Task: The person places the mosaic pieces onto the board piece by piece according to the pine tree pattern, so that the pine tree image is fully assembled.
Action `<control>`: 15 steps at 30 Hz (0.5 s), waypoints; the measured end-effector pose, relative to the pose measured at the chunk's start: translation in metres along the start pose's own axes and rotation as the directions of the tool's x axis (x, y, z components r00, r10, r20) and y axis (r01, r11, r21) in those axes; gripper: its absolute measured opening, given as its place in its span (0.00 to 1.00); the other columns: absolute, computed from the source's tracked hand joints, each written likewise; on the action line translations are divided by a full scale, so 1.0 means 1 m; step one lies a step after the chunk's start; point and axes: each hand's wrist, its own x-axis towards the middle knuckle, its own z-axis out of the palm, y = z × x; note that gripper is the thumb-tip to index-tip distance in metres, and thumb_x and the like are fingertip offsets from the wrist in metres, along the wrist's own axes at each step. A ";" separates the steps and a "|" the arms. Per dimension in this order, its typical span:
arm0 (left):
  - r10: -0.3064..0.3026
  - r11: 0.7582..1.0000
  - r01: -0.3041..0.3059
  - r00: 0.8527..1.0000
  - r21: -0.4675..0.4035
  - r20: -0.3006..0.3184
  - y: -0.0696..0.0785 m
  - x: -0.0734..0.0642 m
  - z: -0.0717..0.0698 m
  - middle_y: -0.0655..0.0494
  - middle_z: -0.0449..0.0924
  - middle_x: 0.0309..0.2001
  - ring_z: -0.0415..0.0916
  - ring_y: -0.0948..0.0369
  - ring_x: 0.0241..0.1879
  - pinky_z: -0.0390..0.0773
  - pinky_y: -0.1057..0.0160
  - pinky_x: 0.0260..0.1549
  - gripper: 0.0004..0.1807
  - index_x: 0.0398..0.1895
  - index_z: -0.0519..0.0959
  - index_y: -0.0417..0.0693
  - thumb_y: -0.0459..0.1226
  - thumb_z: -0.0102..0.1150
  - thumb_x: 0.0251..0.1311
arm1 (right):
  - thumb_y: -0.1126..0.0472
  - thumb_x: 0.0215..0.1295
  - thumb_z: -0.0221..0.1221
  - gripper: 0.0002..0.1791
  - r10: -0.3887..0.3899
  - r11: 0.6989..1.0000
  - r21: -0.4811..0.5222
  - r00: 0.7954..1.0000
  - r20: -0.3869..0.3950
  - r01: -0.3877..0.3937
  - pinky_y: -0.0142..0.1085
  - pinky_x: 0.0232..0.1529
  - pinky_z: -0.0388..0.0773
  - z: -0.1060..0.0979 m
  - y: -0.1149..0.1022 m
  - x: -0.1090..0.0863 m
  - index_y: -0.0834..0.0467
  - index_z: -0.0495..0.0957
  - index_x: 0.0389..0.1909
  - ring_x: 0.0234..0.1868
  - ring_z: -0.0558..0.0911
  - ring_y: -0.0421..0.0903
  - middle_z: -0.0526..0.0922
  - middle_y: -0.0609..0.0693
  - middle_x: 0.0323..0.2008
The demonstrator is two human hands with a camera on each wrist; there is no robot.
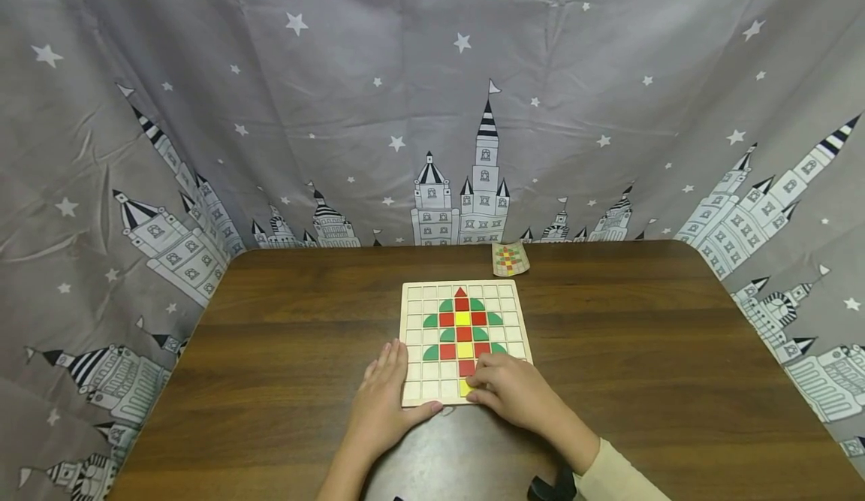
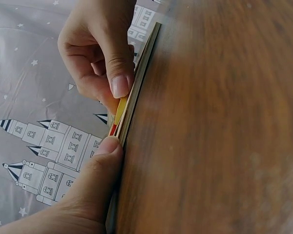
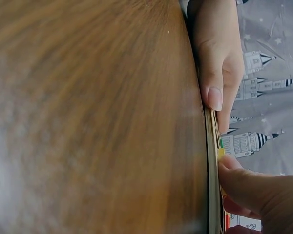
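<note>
A square wooden grid board (image 1: pixel 429 390) lies on the table near its front edge. Red and yellow squares, green quarter-rounds and a red triangle (image 1: pixel 461 292) form a tree shape in its cells. My right hand (image 1: pixel 516 392) pinches a yellow square tile (image 1: pixel 465 387) at the front row, below a red square (image 1: pixel 466 368). In the left wrist view that yellow tile (image 2: pixel 120 111) stands tilted between thumb and finger at the board's edge. My left hand (image 1: pixel 385 407) rests along the board's left side, fingers extended, thumb at the front edge.
A small pattern card (image 1: pixel 509 259) showing a similar tree stands at the back of the brown wooden table (image 1: pixel 284 351), slightly curled. Behind the table hangs a grey curtain (image 1: pixel 338 110) with castles and stars. A black object (image 1: pixel 550 486) sits by the right sleeve.
</note>
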 end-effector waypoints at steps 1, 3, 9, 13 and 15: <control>-0.004 1.000 0.004 1.000 -0.002 0.005 0.000 0.000 0.000 0.42 0.57 0.76 0.53 0.48 0.77 0.60 0.45 0.73 0.65 0.75 0.58 0.37 0.72 0.64 0.43 | 0.49 0.59 0.69 0.09 0.006 1.000 0.010 1.000 0.000 -0.006 0.28 0.33 0.75 0.000 0.000 0.000 0.48 0.88 0.35 0.33 0.74 0.33 0.77 0.36 0.29; -0.009 1.000 0.009 1.000 -0.003 0.015 0.000 0.000 0.000 0.42 0.56 0.76 0.53 0.48 0.77 0.59 0.45 0.73 0.66 0.76 0.57 0.37 0.73 0.63 0.43 | 0.49 0.59 0.69 0.08 0.015 1.000 0.027 1.000 0.001 -0.015 0.27 0.33 0.74 0.001 0.000 0.000 0.48 0.88 0.34 0.33 0.74 0.33 0.77 0.35 0.29; -0.014 1.000 0.014 1.000 -0.002 0.027 -0.001 0.000 0.000 0.42 0.56 0.76 0.52 0.49 0.78 0.58 0.45 0.73 0.66 0.76 0.56 0.37 0.73 0.63 0.43 | 0.50 0.60 0.68 0.08 0.042 0.996 0.077 0.999 0.012 -0.043 0.29 0.35 0.76 0.001 0.001 0.001 0.49 0.87 0.34 0.34 0.74 0.32 0.79 0.35 0.31; -0.014 1.000 0.014 1.000 -0.003 0.027 -0.001 0.000 0.000 0.42 0.55 0.76 0.52 0.48 0.78 0.59 0.45 0.73 0.66 0.76 0.56 0.37 0.73 0.63 0.43 | 0.50 0.59 0.69 0.08 0.066 0.992 0.106 0.998 0.021 -0.068 0.29 0.35 0.75 0.002 0.002 0.002 0.49 0.86 0.34 0.33 0.73 0.32 0.79 0.35 0.30; -0.011 1.000 0.011 1.000 -0.004 0.025 -0.001 0.000 -0.001 0.42 0.55 0.76 0.52 0.48 0.78 0.59 0.45 0.73 0.66 0.76 0.56 0.37 0.73 0.63 0.43 | 0.50 0.59 0.69 0.08 0.079 0.990 0.116 0.997 0.024 -0.081 0.29 0.34 0.74 0.002 0.003 0.003 0.49 0.86 0.34 0.32 0.72 0.33 0.78 0.34 0.29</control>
